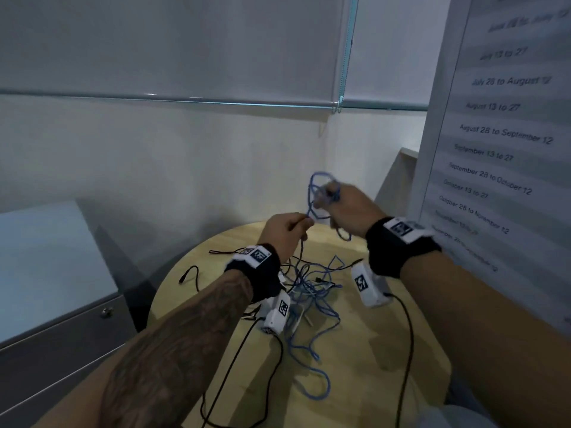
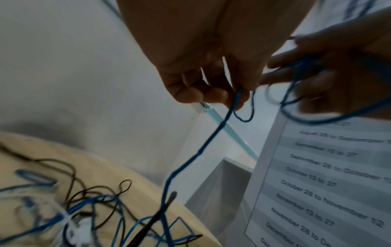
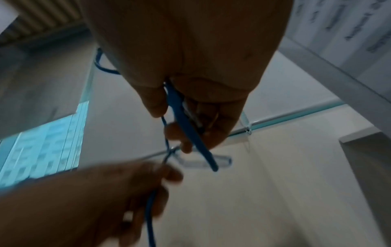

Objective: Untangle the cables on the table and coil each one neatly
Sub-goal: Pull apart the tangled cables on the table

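Note:
Both hands are raised above the round wooden table (image 1: 386, 350). My right hand (image 1: 346, 208) holds several loops of a thin blue cable (image 1: 318, 193) wound round its fingers. My left hand (image 1: 287, 227) pinches the same blue cable (image 2: 211, 140) just below the loops, and the strand runs down to a tangle (image 1: 312, 291) of blue, black and white cables on the table. In the right wrist view the blue cable (image 3: 184, 117) passes between thumb and fingers, with the left hand (image 3: 127, 192) below gripping the strand.
A grey cabinet (image 1: 55, 288) stands left of the table. A white board (image 1: 500, 149) with printed date ranges leans close on the right. Black cables (image 1: 408, 335) from the wrist cameras trail across the table. A wall corner lies straight behind.

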Demonstrator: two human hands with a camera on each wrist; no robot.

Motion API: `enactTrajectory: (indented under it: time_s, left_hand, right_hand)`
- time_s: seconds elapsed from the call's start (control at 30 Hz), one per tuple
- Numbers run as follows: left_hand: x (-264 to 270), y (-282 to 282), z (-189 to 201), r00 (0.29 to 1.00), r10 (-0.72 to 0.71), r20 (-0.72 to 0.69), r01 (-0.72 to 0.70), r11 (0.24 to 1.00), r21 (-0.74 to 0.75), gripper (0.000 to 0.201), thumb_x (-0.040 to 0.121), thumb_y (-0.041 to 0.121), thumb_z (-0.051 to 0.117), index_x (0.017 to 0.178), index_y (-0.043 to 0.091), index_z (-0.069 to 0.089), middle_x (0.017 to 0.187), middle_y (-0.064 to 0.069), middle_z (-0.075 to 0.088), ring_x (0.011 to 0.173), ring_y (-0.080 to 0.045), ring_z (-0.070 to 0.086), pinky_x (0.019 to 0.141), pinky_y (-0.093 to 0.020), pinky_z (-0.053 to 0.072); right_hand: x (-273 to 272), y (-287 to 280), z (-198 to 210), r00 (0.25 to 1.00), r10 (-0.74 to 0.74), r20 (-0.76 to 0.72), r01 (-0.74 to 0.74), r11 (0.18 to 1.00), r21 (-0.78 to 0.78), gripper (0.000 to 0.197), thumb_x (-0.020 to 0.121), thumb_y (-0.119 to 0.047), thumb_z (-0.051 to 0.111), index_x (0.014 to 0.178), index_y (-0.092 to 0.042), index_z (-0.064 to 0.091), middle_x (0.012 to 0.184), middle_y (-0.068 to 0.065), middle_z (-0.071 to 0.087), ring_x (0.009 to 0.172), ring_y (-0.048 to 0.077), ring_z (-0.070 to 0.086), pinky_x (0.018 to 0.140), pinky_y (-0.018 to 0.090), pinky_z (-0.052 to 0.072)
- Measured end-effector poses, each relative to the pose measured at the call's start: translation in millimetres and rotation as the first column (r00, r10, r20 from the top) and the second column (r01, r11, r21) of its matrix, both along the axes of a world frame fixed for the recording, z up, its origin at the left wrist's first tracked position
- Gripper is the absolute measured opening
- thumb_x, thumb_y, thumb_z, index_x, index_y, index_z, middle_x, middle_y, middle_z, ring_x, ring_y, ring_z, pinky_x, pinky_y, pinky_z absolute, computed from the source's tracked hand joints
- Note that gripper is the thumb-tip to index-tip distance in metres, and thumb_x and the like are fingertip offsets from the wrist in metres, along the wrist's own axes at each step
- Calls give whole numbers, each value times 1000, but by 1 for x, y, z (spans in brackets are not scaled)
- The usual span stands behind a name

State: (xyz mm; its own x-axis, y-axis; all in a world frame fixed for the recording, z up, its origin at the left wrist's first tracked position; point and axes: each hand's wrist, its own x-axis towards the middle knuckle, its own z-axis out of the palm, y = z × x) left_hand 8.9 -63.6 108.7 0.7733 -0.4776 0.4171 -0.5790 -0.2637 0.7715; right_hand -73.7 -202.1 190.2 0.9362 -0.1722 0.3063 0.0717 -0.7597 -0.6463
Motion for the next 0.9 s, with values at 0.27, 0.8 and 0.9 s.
enactTrajectory:
  time_s: [0.27,0.8,0.9]
  left_hand:
    - [-2,8,9,998,-29,49,32,998,-60,23,96,22,56,77,15,66,69,-3,66,65,-16,59,65,-24,46]
    - [3,25,-48,981,126,-147,-116,991,72,30,96,32,57,87,10,76,84,-4,73,82,-19,64,72,-27,46]
    - [-3,12,-12,996,77,-53,-67,982,177,30,100,22,50,80,12,70,81,-6,70,82,-23,63,69,-28,43]
  right_hand:
    - [10,13,-10,992,43,116,-57,991,123,23,94,-7,68,117,-11,67,115,5,65,105,20,61,95,30,54]
    - [8,-14,13,966,-27,257,-4,993,116,10,94,-12,66,90,-21,64,81,-3,57,64,0,52,70,22,42]
    - [14,-4,-25,994,93,-64,-109,936,-334,31,92,-41,71,117,-23,68,110,-3,66,99,16,62,88,32,49]
